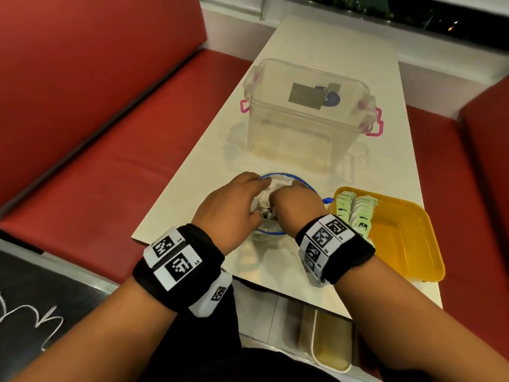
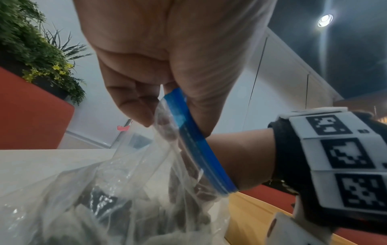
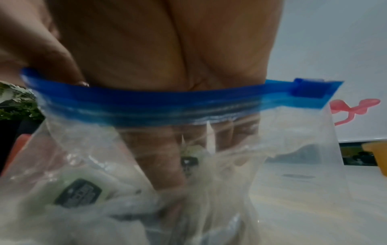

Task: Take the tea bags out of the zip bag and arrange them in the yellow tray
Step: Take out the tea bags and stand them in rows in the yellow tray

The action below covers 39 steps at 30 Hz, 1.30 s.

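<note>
The clear zip bag (image 1: 283,175) with a blue zip rim stands open on the white table, just left of the yellow tray (image 1: 407,244). My left hand (image 1: 248,199) pinches the bag's rim (image 2: 188,132) between thumb and fingers and holds the mouth open. My right hand (image 1: 286,199) reaches down into the bag. Its fingers (image 3: 167,159) show only blurred through the plastic, among tea bags (image 3: 83,194) with dark labels. Whether they hold one I cannot tell. Several pale green tea bags (image 1: 355,213) stand in rows at the tray's left end.
A clear plastic box (image 1: 305,128) with pink latches stands on the table (image 1: 303,45) behind the bag. Red bench seats (image 1: 110,161) run along both sides of the table. The tray's right part is bare yellow plastic.
</note>
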{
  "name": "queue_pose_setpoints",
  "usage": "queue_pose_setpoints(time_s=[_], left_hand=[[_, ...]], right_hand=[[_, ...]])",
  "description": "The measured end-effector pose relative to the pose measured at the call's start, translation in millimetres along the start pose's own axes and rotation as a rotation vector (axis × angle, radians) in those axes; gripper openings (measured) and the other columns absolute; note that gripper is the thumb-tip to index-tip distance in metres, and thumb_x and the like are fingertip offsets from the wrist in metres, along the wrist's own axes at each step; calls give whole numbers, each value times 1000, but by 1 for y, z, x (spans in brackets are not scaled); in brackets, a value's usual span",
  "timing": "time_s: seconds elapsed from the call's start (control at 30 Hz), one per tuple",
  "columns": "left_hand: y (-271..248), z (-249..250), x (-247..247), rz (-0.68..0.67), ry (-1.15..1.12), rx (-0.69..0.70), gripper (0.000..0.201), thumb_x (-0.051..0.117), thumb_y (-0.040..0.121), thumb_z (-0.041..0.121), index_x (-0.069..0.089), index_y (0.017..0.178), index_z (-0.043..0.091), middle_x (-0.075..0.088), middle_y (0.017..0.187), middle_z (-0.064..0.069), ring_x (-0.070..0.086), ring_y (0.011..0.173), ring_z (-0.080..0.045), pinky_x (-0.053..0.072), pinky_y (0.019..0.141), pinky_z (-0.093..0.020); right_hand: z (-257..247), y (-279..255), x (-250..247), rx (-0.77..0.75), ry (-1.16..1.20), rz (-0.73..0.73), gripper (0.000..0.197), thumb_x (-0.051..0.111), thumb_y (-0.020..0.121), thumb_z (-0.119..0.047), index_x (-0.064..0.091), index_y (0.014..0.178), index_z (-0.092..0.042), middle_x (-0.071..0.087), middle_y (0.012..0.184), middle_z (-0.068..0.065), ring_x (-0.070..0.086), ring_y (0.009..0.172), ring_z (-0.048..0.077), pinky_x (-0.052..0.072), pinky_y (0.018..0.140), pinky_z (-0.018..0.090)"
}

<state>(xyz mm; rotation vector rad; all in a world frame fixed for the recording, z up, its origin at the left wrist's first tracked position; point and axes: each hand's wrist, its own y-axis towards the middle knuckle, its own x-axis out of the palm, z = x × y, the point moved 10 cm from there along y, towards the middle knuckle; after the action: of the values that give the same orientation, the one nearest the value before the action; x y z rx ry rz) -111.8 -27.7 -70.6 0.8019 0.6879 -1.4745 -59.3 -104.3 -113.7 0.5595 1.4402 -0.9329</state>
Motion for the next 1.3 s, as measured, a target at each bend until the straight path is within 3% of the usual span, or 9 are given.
queue_pose_setpoints(time_s=[0.23, 0.43, 0.6, 0.73, 0.83, 0.93, 1.03, 1.1, 1.3], left_hand=[[3, -3, -6, 27, -9, -18, 59, 61, 82, 11, 49, 139, 23, 47, 133, 9, 53, 79, -12, 47, 79, -28], [2, 4, -13, 87, 43, 25, 42, 52, 94, 21, 50, 136, 24, 47, 133, 6, 60, 87, -18, 48, 77, -32], [1, 14, -22, 170, 50, 76, 28, 47, 98, 24, 63, 120, 25, 48, 136, 0, 45, 120, -25, 35, 95, -28], [2, 28, -31, 240, -6, 126, 25, 44, 99, 27, 64, 114, 21, 50, 132, 0, 42, 122, -23, 25, 93, -18], [5, 48, -37, 279, -155, 206, 31, 40, 99, 33, 59, 118, 17, 55, 121, 2, 51, 112, -13, 35, 94, -19], [18, 61, -21, 112, -479, 127, 28, 45, 100, 34, 56, 120, 17, 62, 108, 9, 56, 96, 6, 41, 81, -7], [28, 74, 9, -71, -775, 20, 34, 49, 94, 48, 56, 116, 23, 68, 100, -3, 66, 95, -15, 50, 78, -24], [30, 79, 27, -171, -978, -76, 30, 48, 97, 41, 55, 115, 18, 67, 102, -14, 69, 90, -27, 53, 68, -31], [27, 84, 62, -331, -1193, -187, 19, 40, 103, 22, 51, 114, 11, 66, 91, -12, 67, 77, -26, 53, 56, -27]], right_hand=[[6, -18, -26, -20, 135, 117, 15, 52, 87, -13, 63, 95, -18, 65, 85, 2, 59, 79, 25, 34, 59, 29], [32, -43, -63, 72, 415, 341, 10, 56, 88, -23, 65, 92, -23, 69, 83, -2, 60, 79, 23, 48, 63, 35], [61, -56, -67, 173, 785, 409, 3, 67, 83, -26, 65, 80, -26, 67, 75, -6, 59, 73, 15, 50, 65, 35], [83, -62, -61, 250, 1053, 399, 8, 73, 79, -20, 66, 75, -18, 67, 70, -3, 58, 63, 11, 49, 63, 34], [89, -69, -65, 244, 1234, 361, 9, 75, 79, -10, 67, 82, -6, 67, 70, 6, 55, 54, 4, 44, 51, 19], [88, -76, -70, 212, 1270, 257, 16, 76, 78, -10, 68, 90, -2, 69, 77, 18, 58, 59, 12, 45, 50, 20], [93, -81, -72, 213, 1275, 242, 20, 77, 76, -12, 68, 90, 1, 68, 72, 17, 57, 56, 13, 44, 49, 20], [101, -86, -72, 236, 1276, 271, 20, 77, 76, -11, 68, 88, 2, 68, 71, 18, 56, 51, 11, 44, 48, 20], [121, -95, -53, 302, 1378, 276, 19, 75, 80, -10, 69, 95, 0, 67, 72, 15, 60, 57, 17, 51, 54, 25]])
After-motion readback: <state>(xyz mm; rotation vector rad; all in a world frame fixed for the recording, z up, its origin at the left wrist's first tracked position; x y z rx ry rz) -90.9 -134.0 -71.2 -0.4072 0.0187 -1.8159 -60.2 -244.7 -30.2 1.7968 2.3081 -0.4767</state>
